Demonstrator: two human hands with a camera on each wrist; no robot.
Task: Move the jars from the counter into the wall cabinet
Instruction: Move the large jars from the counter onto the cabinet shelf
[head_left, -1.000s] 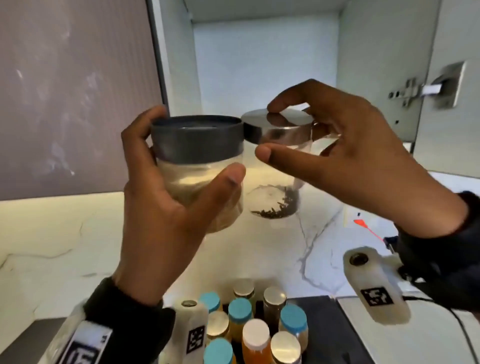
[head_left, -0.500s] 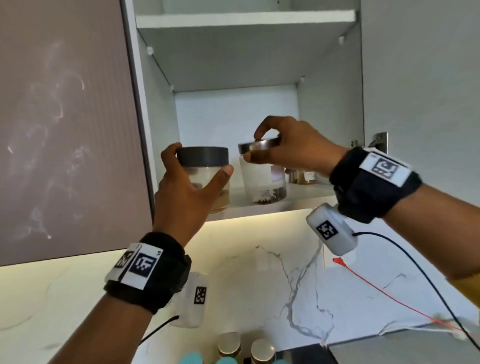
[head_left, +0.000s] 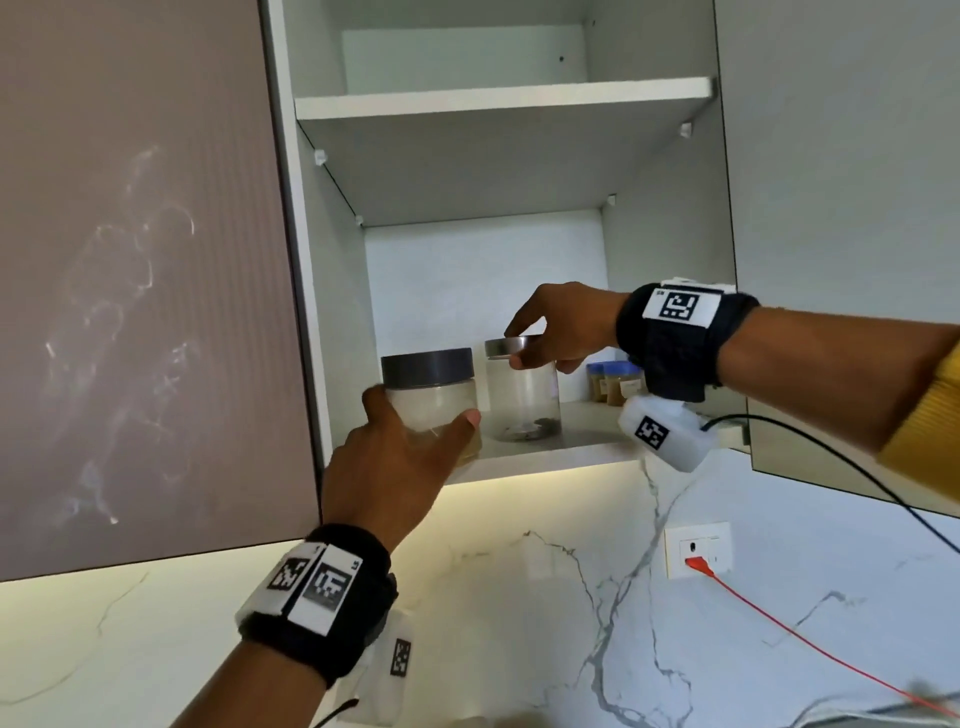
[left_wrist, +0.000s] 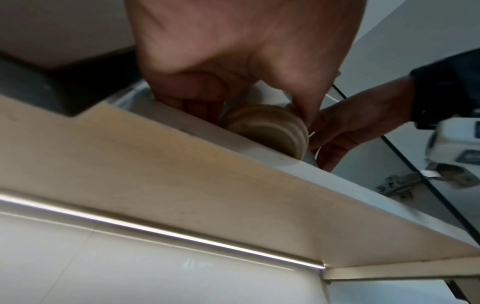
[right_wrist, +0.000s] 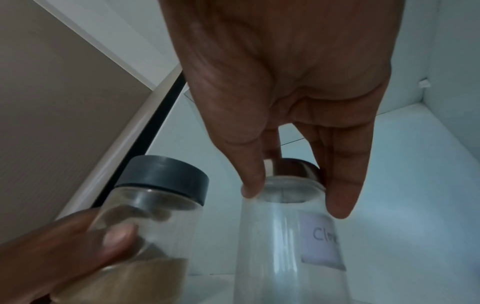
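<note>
Open wall unit above a marble-look backsplash

A closed brownish ribbed cabinet door (head_left: 140, 270) hangs left of the open cabinet's pale grey interior, where an upper shelf (head_left: 498, 98) crosses on small pegs. A warm light strip (left_wrist: 161, 232) glows beneath the unit onto the white veined backsplash (head_left: 519, 623). A wall socket (head_left: 698, 551) holds a red plug with a red cord (head_left: 810, 642).

In the right wrist view, lower right of the frame, the pale label (right_wrist: 322, 240) on the steel-lidded jar (right_wrist: 288, 236) under my fingers (right_wrist: 337, 197) reads "Clo", the rest cut off. Labels on the small back jars (head_left: 615, 383) are unreadable.
</note>
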